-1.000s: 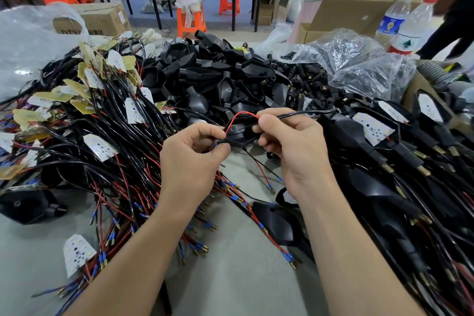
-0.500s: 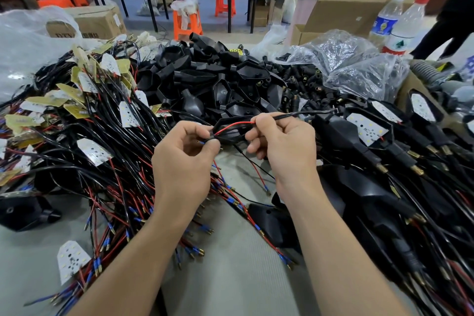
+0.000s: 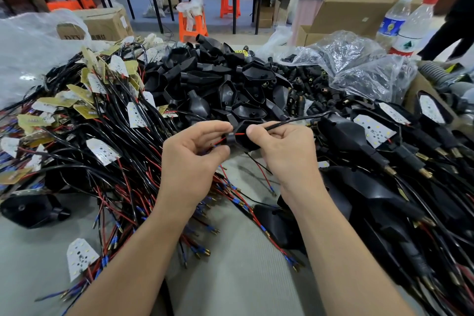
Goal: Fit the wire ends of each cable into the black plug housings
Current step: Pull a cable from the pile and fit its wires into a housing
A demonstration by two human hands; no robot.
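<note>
Fingers point(image 3: 210, 126) of the left hand point(image 3: 191, 161) curl in and pinch the narrow neck of a black plug housing point(image 3: 243, 140), held above the grey table point(image 3: 238, 272) between both hands. The right hand point(image 3: 284, 154) pinches the black cable point(image 3: 289, 122) right at the housing's open side, with a red wire point(image 3: 239, 134) running across inside. A heap of loose housings point(image 3: 225, 79) sits just behind.

Red loop drawn down flat

A second ago I saw the red wire point(image 3: 239, 134) arching high between the hands. Now only a short, flat stretch crosses the black plug housing point(image 3: 242, 142), its end poking out past the collar, which the left hand point(image 3: 189, 161) grips. The right hand point(image 3: 282, 151) has pulled the black cable point(image 3: 287, 123) straighter.
</note>
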